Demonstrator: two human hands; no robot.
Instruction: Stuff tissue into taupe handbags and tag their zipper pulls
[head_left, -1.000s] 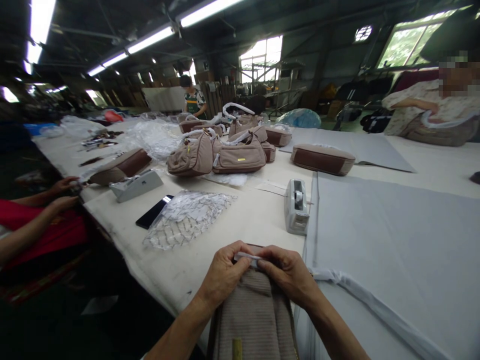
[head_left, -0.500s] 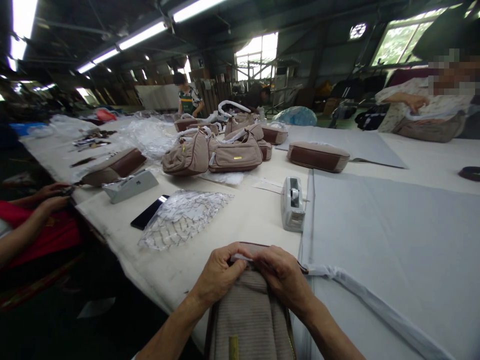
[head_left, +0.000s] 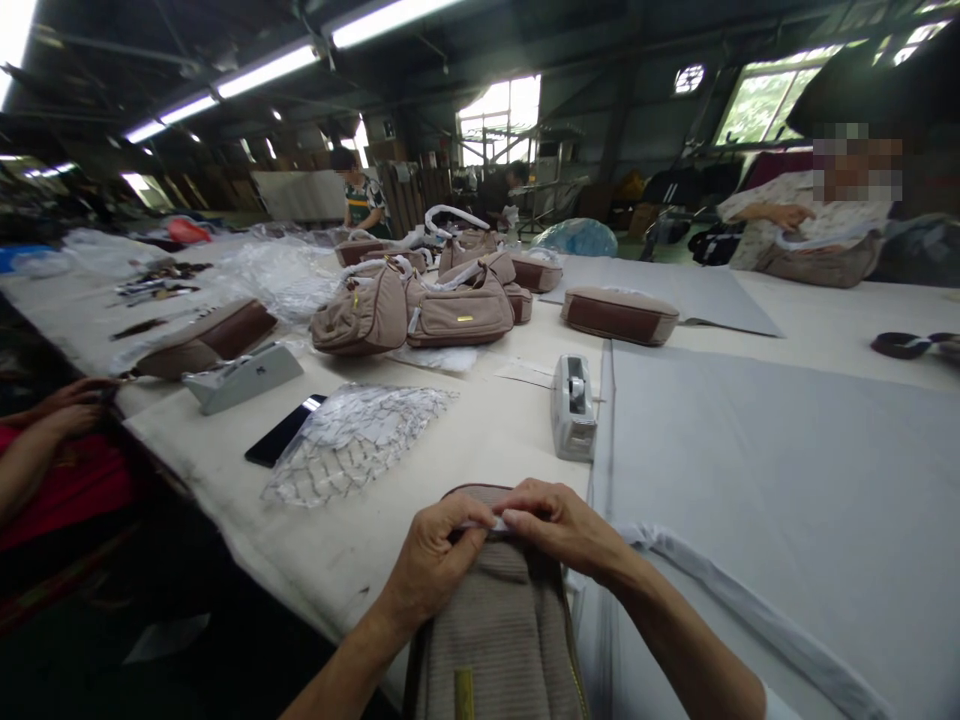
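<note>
A taupe ribbed-fabric handbag with a gold zip and a small gold plate lies at the table's near edge, its far end under my hands. My left hand is closed, thumb and fingers pinching a thin white wrapping strip at that end. From the other side my right hand pinches the same strip, its fingertips almost meeting the left ones. The fingers hide what the strip is fixed to. A strap wrapped in white runs from beside the bag towards the lower right.
Beyond my hands stand a tape dispenser, a plastic bag of white tags and a black phone. Several finished handbags are grouped farther back. Grey sheets cover the right side. Co-workers sit left and right.
My right hand has shifted slightly up and left, its fingers now pinching the white strip more plainly. The view has turned a little to the right.
</note>
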